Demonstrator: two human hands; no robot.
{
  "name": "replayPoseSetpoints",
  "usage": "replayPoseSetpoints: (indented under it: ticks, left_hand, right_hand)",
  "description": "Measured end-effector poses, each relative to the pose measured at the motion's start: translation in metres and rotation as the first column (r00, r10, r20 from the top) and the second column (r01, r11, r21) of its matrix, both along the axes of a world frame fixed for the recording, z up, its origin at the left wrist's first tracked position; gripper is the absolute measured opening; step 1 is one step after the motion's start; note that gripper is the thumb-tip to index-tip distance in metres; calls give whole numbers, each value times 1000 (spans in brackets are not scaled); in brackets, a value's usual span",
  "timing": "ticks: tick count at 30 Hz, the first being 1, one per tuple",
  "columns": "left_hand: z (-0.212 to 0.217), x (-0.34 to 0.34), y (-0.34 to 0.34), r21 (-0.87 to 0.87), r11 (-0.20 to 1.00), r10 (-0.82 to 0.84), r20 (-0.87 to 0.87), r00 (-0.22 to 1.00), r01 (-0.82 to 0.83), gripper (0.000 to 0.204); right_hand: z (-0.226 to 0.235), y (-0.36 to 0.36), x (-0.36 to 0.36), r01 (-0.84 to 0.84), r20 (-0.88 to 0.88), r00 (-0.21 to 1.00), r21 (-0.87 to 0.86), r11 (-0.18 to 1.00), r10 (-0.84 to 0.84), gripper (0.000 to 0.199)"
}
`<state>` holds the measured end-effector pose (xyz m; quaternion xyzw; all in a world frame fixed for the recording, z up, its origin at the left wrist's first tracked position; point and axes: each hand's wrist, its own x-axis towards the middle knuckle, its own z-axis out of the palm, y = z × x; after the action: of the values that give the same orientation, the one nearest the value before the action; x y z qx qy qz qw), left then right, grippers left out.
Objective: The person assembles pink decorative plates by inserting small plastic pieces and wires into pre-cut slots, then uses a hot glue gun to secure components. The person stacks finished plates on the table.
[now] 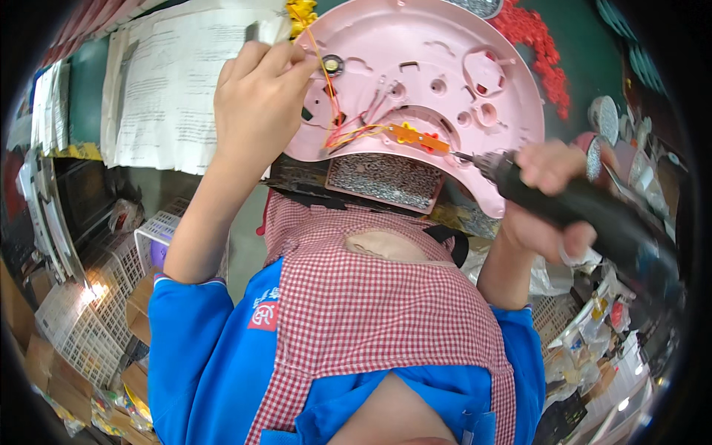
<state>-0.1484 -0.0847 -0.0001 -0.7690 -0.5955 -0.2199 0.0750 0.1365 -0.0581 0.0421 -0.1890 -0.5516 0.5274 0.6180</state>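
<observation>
My right hand [545, 215] is wrapped round a black electric screwdriver [586, 211]. Its bit points left and meets the right end of a narrow orange circuit board [419, 139]. This board lies along the inner curve of a pink plastic shell [371, 37], with red and yellow pieces at it and thin wires [352, 136] running off its left end. At the shell's left edge, my left hand [259, 93] has its fingers closed beside a small round black speaker [333, 65]. A yellow-orange wire passes by those fingertips; what they pinch is hidden.
Red small parts [538, 52] are heaped right of the shell, yellow ones [300, 15] at its upper left. Printed sheets [170, 89] lie on the left. A grey-speckled block [384, 182] sits below the shell. White plastic baskets [96, 304] stand lower left.
</observation>
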Motion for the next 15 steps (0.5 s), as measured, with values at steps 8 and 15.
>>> replayPoseSetpoints:
  ticks: [8,15]
  left_hand:
    - [-18,12,15,37,999,-22,-80,997,25,17]
    - [-23,10,15,33,999,-31,-18,999,32,16]
  right_hand:
    - [-3,-5,-2,101,295,955,-226,969,-31,85]
    - [-7,4,-6,-36,236,965,-302,953,111,87]
